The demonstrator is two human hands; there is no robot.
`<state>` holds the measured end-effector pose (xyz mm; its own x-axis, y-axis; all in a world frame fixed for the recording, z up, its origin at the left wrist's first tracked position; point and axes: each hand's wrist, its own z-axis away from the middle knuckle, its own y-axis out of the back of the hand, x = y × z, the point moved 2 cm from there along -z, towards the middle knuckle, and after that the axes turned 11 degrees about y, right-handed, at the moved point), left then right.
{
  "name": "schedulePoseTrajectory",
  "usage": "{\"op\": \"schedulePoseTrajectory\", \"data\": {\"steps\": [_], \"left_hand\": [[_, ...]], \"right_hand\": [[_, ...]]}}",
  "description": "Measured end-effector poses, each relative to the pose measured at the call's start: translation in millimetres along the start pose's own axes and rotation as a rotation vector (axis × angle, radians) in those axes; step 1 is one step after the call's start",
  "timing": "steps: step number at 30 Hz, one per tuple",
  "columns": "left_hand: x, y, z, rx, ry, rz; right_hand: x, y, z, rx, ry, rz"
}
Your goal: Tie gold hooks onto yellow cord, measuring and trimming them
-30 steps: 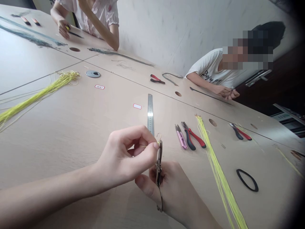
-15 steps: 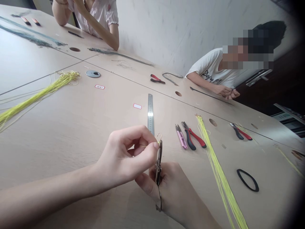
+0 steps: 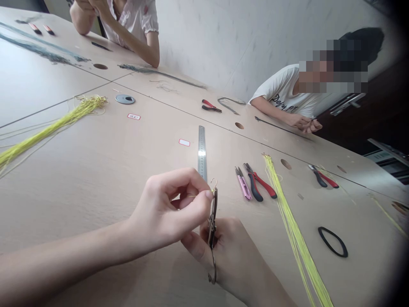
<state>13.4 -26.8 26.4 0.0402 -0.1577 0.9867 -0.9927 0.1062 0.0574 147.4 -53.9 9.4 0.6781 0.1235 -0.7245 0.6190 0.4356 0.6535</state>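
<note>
My left hand pinches a thin yellow cord with a small gold hook at its end, near the middle of the view. Just below and to the right, my right hand is wrapped round small metal pliers, held upright. The tips of the pliers are at the hook, beside my left thumb. One curved handle sticks out below my right thumb. A steel ruler lies on the table beyond my left hand.
Pink snips, red and black pliers and yellow cords lie right. More yellow cords lie left, near a grey disc. A black ring is at right. Two people sit across the table.
My hands, the hook and the pliers show almost no movement. The hands of the person at the upper left have shifted slightly.
</note>
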Motion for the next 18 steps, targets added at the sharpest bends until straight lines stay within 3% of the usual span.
{"op": "schedulePoseTrajectory", "data": {"steps": [18], "left_hand": [[-1.1, -0.8, -0.5, -0.01, 0.01, 0.007]], "right_hand": [[0.0, -0.4, -0.3, -0.007, -0.007, 0.006]]}}
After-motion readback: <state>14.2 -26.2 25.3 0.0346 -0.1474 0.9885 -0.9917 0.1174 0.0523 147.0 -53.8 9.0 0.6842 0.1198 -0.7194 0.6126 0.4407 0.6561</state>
